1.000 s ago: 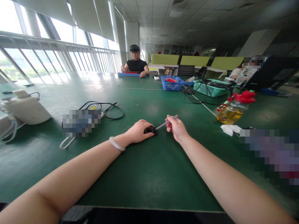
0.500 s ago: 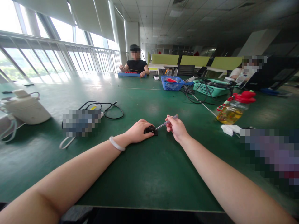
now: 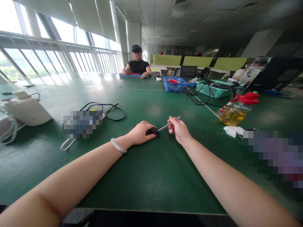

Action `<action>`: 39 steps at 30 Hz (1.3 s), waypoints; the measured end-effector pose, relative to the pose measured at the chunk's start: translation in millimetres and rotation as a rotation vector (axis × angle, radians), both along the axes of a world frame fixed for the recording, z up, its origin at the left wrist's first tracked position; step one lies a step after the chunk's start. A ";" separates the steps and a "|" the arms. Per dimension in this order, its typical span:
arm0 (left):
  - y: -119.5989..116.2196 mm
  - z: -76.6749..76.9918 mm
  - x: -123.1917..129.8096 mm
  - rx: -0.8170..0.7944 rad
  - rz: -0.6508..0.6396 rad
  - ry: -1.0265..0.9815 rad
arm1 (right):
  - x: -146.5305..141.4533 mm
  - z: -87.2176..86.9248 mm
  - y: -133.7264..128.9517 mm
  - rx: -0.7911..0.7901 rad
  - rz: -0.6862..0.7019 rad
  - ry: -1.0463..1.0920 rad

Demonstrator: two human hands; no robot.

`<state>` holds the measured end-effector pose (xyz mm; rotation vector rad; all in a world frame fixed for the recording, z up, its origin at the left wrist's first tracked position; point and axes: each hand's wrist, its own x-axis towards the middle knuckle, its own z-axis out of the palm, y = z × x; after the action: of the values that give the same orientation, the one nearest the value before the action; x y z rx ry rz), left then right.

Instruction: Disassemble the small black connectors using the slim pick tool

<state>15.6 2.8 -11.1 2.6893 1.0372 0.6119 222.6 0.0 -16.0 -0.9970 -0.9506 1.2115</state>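
My left hand (image 3: 140,133) is closed round a small black object (image 3: 152,131) that rests on the green table (image 3: 151,173); part of the object is hidden under the fingers. A screwdriver-like tool (image 3: 163,127) with a clear handle and thin metal shaft is held in my right hand (image 3: 178,128). Its tip points left and down, touching or very near the right side of the black object. A white bracelet (image 3: 118,146) circles my left wrist.
A pixelated item (image 3: 82,124) and black cable lie left, beyond them a white container (image 3: 28,108). Right are a red-lidded bottle (image 3: 236,110) and white tissue (image 3: 234,131). Farther back are blue (image 3: 174,85) and green baskets (image 3: 213,90); a person (image 3: 138,66) sits opposite.
My hands and the tool look almost unmoved. Across the table, the person's hand on the left side has lowered toward the blue tray.
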 end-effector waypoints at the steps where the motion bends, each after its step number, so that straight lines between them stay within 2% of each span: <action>1: 0.1 -0.1 0.0 0.000 0.000 -0.001 | 0.0 0.0 -0.1 0.001 0.001 0.000; 17: -0.5 -0.3 -0.7 0.003 0.003 -0.003 | 1.0 -1.4 1.1 -0.007 0.017 -0.003; 39: -1.5 1.0 0.0 0.003 0.007 0.007 | 0.5 4.2 -2.6 -0.095 0.033 0.108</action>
<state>15.6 1.3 -10.1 2.6935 1.0490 0.6068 223.0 -2.6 -11.8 -0.9838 -0.8340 1.3352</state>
